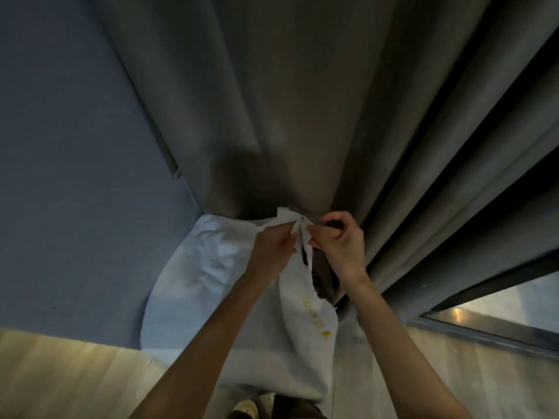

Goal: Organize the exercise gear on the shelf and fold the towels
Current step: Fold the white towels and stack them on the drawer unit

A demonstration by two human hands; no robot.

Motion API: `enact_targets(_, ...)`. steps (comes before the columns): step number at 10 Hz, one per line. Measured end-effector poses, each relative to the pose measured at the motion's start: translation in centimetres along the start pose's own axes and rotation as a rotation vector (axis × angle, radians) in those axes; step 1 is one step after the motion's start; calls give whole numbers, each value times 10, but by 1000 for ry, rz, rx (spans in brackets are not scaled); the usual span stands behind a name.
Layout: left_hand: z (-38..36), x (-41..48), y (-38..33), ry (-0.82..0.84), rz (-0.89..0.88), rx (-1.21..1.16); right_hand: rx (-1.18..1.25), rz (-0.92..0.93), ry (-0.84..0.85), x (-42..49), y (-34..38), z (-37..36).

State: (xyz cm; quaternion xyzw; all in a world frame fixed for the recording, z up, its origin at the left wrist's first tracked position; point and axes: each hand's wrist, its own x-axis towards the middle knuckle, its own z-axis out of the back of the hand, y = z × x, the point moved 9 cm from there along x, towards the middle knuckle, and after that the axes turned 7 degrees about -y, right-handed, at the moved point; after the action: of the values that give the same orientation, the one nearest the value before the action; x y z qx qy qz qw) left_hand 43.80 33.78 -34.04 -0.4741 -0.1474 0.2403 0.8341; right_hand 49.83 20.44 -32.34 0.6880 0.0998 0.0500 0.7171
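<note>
- One white towel [308, 328], with yellow stitching on it, is hanging from both hands in front of the grey curtain [302, 116], its lower part trailing down towards the wooden floor [60, 373].
- Left hand [273, 246]: the fingers are pinching the towel's top edge.
- Right hand [338, 240]: the fingers are curling round the adjoining edge, so the two grips are meeting close together.
- Fold status: edges are being brought together for a first fold. The cloth below is hanging loose and bunched, so the fold is judged barely begun, and the dim light is leaving the layering unclear.
- Shelf and exercise gear: neither is showing here, so that part cannot be counted as done.
- Surroundings: a blue wall [75, 146] is standing to the left and a window [499, 309] to the right.
</note>
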Motion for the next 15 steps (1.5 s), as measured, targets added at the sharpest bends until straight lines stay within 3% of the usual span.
enact_targets(3,7,-20,-21,-133,-230,97,-51,83,66,-11,21,-13)
enact_targets(4,-4,-20,-1,10,-58,-56,-209,179,108,-15,30,-18)
enact_targets(5,-6,-26,11,48,98,-346,-363,264,105,-18,35,-22)
enact_targets(6,-4,-36,11,108,171,-516,-364,255,119,-18,33,-24)
enact_targets(9,-3,-36,22,253,169,-542,-352,355,93,-21,29,-18)
enact_targets(10,3,-24,24,259,45,-431,-289,279,71,-19,21,-10)
enact_targets(11,34,-6,9,17,-210,-213,-222,197,90,-18,14,-5)
enact_targets(12,44,0,-18,-53,-492,-31,-168,165,120,-19,14,-2)
enact_targets(15,23,-7,-29,68,-558,-110,-161,151,127,-26,6,1)
